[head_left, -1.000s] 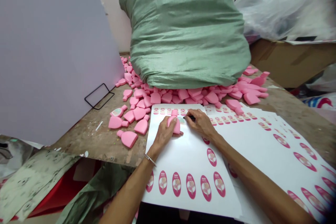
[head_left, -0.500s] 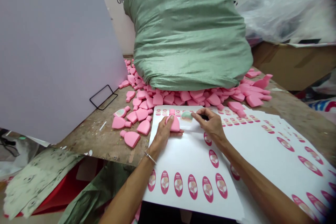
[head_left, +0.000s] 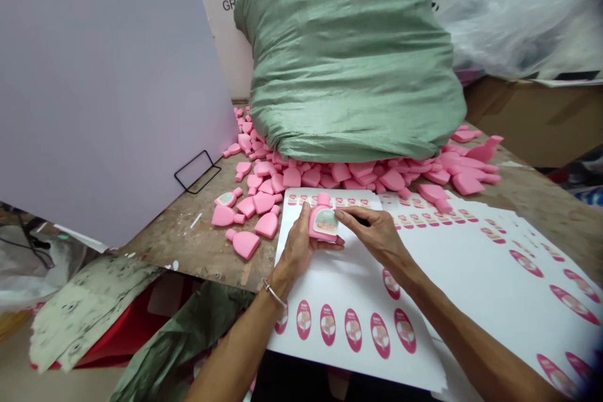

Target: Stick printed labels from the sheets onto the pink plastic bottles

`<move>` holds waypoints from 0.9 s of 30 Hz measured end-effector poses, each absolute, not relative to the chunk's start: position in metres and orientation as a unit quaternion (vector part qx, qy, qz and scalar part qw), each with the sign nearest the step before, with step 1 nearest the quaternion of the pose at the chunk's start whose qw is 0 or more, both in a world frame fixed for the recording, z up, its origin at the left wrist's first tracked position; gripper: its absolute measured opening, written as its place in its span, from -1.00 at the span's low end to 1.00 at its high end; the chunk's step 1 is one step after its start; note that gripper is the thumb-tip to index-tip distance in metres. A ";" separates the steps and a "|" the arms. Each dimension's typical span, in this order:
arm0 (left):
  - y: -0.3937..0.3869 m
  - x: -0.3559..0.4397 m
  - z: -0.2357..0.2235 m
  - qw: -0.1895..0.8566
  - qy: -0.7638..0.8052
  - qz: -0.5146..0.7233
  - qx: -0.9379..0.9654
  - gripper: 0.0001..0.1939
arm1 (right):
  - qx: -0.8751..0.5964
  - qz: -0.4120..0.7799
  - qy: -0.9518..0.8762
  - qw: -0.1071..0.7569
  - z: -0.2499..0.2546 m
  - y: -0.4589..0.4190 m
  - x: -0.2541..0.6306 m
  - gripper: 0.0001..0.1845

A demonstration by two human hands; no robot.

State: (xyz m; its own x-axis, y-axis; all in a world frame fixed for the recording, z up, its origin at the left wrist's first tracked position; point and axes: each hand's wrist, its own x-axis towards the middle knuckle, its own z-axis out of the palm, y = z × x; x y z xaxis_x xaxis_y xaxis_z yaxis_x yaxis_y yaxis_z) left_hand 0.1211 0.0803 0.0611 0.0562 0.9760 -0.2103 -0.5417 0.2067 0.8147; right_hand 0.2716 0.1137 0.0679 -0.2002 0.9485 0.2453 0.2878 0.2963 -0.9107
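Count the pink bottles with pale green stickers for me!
2: one bottle in the left hand, another bottle on the brown table left of white paper sheets. More may hide in the pink pile.

workshop, heaped pink bottles [head_left: 292, 177], sticker sheets [head_left: 348, 276], bulging green sack [head_left: 353, 63], cardboard box [head_left: 532, 125]

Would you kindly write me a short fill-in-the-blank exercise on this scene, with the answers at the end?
1. The left hand holds a bottle coloured ____.
2. The right hand touches a label on that same ____.
3. The large sack at the back is ____.
4. The one whole word legible on the wall is ____.

Missing words: pink; bottle; green; RESPECT.
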 end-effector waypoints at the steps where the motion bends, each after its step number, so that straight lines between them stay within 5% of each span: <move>1: 0.080 0.121 0.061 0.671 0.390 0.565 0.280 -0.41 | -0.457 0.377 -0.678 0.436 0.068 0.114 0.271 -0.71; 11: 0.077 0.120 0.068 0.665 0.381 0.567 0.304 -0.49 | -0.450 0.354 -0.685 0.450 0.069 0.112 0.267 -0.71; 16: 0.072 0.115 0.072 0.651 0.367 0.551 0.372 -0.64 | -0.479 0.221 -0.731 0.434 0.068 0.111 0.268 -0.74; 22: 0.057 0.123 0.080 0.685 0.370 0.510 0.365 -0.64 | -0.502 0.305 -0.701 0.404 0.066 0.114 0.268 -0.39; 27: 0.027 0.096 0.083 0.699 0.367 0.490 0.370 -0.65 | -0.525 0.277 -0.696 0.405 0.054 0.132 0.273 -0.40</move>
State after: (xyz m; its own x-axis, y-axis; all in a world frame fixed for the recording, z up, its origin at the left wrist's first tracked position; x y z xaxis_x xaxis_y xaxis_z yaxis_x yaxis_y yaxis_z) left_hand 0.0956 0.0269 0.0830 0.2493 0.9567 -0.1504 -0.4137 0.2456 0.8767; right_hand 0.2727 0.1315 0.0541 -0.1218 0.9546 0.2719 0.5057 0.2954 -0.8105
